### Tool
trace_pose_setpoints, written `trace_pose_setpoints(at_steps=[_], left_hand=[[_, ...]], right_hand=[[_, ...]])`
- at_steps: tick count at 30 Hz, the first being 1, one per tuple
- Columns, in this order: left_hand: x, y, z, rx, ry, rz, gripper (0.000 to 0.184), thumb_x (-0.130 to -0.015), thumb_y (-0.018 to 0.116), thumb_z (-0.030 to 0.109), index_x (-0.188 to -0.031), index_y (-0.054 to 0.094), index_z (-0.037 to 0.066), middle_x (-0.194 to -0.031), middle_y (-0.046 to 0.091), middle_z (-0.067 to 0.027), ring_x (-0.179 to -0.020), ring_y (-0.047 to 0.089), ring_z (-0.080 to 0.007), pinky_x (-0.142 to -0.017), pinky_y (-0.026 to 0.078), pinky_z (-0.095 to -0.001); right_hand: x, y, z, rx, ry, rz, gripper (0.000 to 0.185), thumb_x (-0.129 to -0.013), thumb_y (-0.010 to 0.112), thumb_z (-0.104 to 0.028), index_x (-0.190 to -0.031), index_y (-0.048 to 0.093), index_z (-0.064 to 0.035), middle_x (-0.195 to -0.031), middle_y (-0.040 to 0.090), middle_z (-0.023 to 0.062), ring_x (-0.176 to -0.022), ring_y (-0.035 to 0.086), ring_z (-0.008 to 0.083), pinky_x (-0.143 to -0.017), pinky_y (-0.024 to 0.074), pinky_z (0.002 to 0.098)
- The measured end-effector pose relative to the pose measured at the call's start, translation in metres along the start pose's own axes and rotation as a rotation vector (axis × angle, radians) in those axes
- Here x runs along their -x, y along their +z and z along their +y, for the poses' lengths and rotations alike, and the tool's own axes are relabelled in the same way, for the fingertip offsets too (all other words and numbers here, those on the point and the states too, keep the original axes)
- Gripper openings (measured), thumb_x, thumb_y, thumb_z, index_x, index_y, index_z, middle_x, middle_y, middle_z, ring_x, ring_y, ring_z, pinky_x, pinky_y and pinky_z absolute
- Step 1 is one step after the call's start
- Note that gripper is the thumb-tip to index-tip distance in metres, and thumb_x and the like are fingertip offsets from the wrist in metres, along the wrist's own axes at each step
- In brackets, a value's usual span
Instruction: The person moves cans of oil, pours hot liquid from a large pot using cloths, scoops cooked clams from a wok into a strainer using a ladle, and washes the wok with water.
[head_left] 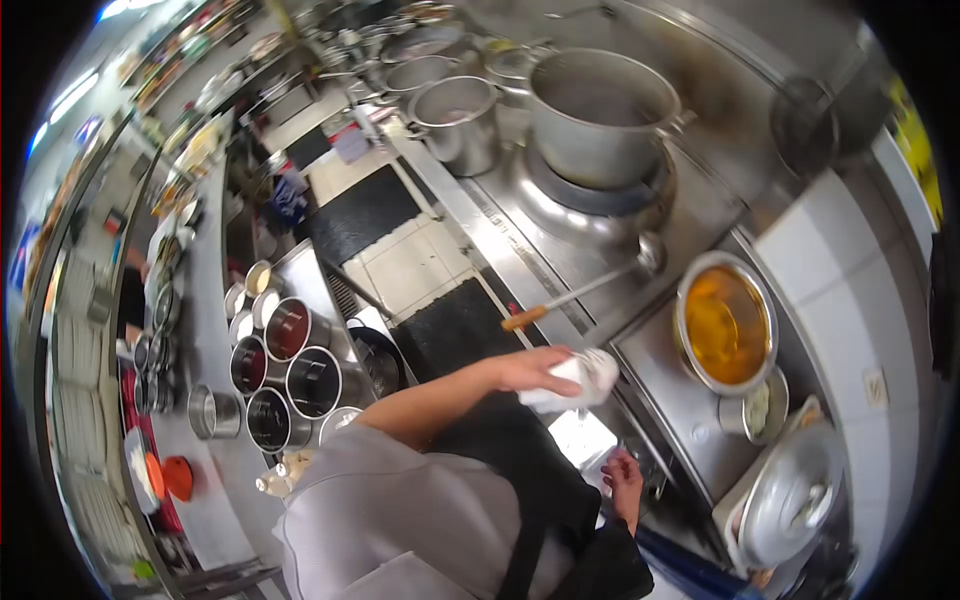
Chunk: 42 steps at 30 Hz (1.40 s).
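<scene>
My left hand (535, 370) reaches across the front of the counter, its fingers closed around a bunched white cloth (585, 382). Below it, my right hand (624, 478) is held near my body with loosely bent fingers, and I see nothing held in it. Between the two hands lies a bright, shiny flat surface (582, 438), too glared to name. A ladle (590, 290) with a wooden handle rests across the stove's edge, just beyond the cloth. To the right of the cloth stands a metal bowl of orange-yellow liquid (726, 325).
A large pot (600, 120) sits on the burner, with a smaller pot (455, 125) beside it. A lidded pot (790, 495) stands at lower right. Several containers of dark sauces, including a round pot (322, 382), fill the left counter. Black mats (365, 225) cover the tiled floor.
</scene>
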<state>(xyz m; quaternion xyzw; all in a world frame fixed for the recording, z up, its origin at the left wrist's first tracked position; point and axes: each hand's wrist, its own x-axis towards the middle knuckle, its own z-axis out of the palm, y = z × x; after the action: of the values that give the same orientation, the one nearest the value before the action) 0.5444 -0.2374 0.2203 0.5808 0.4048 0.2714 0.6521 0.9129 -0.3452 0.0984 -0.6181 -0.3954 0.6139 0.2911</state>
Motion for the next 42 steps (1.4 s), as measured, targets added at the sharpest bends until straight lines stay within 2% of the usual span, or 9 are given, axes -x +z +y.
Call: trace_pose_setpoints(at_steps=[4,8,13,18,27,33,37,38,42], left_hand=[[-0.003,-0.013,0.013,0.297,0.086,-0.122,0.057,-0.091,0.076,0.033,-0.135,0.058,0.002,-0.138,0.045,-0.0116,-0.13,0.047,-0.0238,-0.109,0.04,-0.0343],[0.007,-0.055,0.034,0.23,0.23,-0.131,0.053,-0.093,0.074,0.032,-0.135,0.059,0.003,-0.146,0.04,-0.0115,-0.135,0.042,-0.0246,-0.112,0.037,-0.0345],[0.017,-0.13,0.029,0.369,0.236,-0.154,0.055,-0.093,0.074,0.034,-0.135,0.059,0.003,-0.142,0.041,-0.0108,-0.132,0.044,-0.0235,-0.109,0.039,-0.0341],[0.037,-0.216,0.031,0.43,0.121,-0.28,0.061,-0.094,0.072,0.039,-0.137,0.053,0.001,-0.128,0.055,-0.0094,-0.119,0.055,-0.0204,-0.101,0.046,-0.0339],[0.026,-0.312,0.037,0.235,0.214,-0.459,0.071,-0.093,0.071,0.042,-0.144,0.046,0.0,-0.139,0.051,-0.0116,-0.127,0.05,-0.0214,-0.106,0.043,-0.0347],[0.028,-0.339,0.043,0.353,0.149,-0.227,0.062,-0.1,0.064,0.037,-0.148,0.043,0.004,-0.147,0.049,-0.0097,-0.13,0.05,-0.0191,-0.109,0.042,-0.0348],[0.057,-0.381,0.03,0.861,0.191,0.202,0.052,-0.105,0.053,0.04,-0.147,0.045,0.011,-0.134,0.06,-0.0096,-0.118,0.062,-0.0197,-0.095,0.055,-0.0351],[0.064,-0.401,0.023,0.918,0.21,0.27,0.055,-0.105,0.047,0.046,-0.148,0.043,0.013,-0.137,0.058,-0.0097,-0.119,0.061,-0.0221,-0.096,0.055,-0.0391],[0.109,-0.473,0.011,0.982,0.218,0.571,0.069,-0.099,0.03,0.067,-0.151,0.036,0.023,-0.143,0.052,-0.0064,-0.122,0.059,-0.0304,-0.095,0.053,-0.0613]], right_hand=[[-0.007,0.072,-0.106,-0.141,-0.144,-0.17,0.049,-0.101,0.062,-0.031,-0.142,0.048,-0.0082,-0.121,0.062,0.007,-0.103,0.065,0.0195,-0.086,0.0524,0.0345],[-0.036,0.132,-0.162,-0.388,-0.208,-0.386,0.076,-0.1,0.054,-0.056,-0.155,0.03,-0.0095,-0.147,0.048,0.0137,-0.125,0.057,0.0311,-0.096,0.0519,0.049],[-0.083,0.218,-0.208,-0.536,-0.168,-0.496,0.086,-0.096,0.049,-0.067,-0.155,0.032,-0.0067,-0.155,0.04,0.0129,-0.138,0.045,0.0298,-0.109,0.0434,0.0498],[-0.108,0.315,-0.276,-0.665,-0.029,-0.435,0.068,-0.098,0.051,-0.058,-0.147,0.046,-0.0117,-0.144,0.053,0.0091,-0.132,0.052,0.0286,-0.109,0.0427,0.0464],[-0.145,0.375,-0.301,-0.824,-0.08,-0.27,0.063,-0.083,0.055,-0.034,-0.138,0.053,-0.0049,-0.132,0.062,0.014,-0.122,0.06,0.0332,-0.106,0.0468,0.0475],[-0.164,0.342,-0.278,-1.096,-0.143,-0.203,0.061,-0.082,0.052,-0.032,-0.138,0.055,-0.0095,-0.129,0.063,0.0135,-0.121,0.06,0.0286,-0.106,0.0464,0.0463],[-0.164,0.345,-0.3,-0.993,-0.187,-0.458,0.061,-0.092,0.052,-0.056,-0.139,0.053,-0.017,-0.134,0.059,0.0109,-0.117,0.06,0.0385,-0.098,0.047,0.0625],[-0.184,0.345,-0.288,-1.027,-0.1,-0.409,0.064,-0.094,0.048,-0.066,-0.139,0.052,-0.0204,-0.136,0.056,0.0123,-0.11,0.061,0.0435,-0.086,0.0513,0.067],[-0.24,0.38,-0.293,-1.01,-0.006,-0.433,0.061,-0.099,0.047,-0.057,-0.136,0.053,-0.0082,-0.123,0.063,0.0165,-0.101,0.066,0.0408,-0.073,0.0596,0.0528]])
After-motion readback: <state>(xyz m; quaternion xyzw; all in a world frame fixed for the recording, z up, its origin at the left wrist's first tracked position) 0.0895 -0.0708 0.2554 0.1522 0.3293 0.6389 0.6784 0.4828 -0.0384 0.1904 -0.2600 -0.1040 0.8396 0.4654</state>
